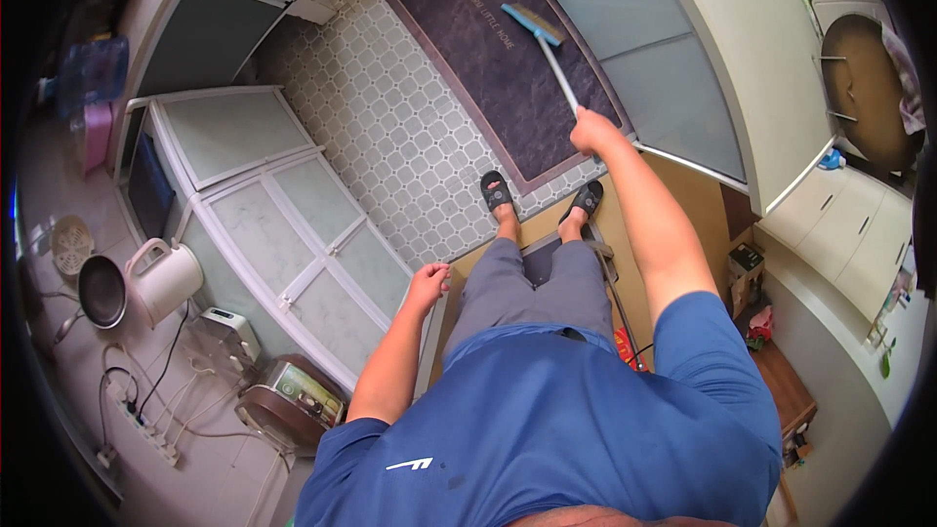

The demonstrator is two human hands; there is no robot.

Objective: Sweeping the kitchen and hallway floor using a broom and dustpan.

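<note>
My right hand [591, 133] is closed around the grey handle of a broom, with the arm stretched out ahead. The blue broom head [533, 23] with tan bristles is over the dark, marbled floor mat [468, 36], which has a brown border and bears writing. Whether the bristles press on the mat, I cannot tell. My left hand [429, 287] hangs beside my left thigh with its fingers loosely curled and holds nothing visible. It is near the edge of a white-framed cabinet [293, 234]. The lower end of the broom handle is mostly hidden by my right hand and forearm.
Grey patterned tiles [388, 117] lie between cabinet and mat. Grey sliding door panels [659, 80] stand at the right. On the left are an electric kettle [167, 279], a frying pan [101, 293], a power strip [143, 421] with cords and a brown appliance [282, 410].
</note>
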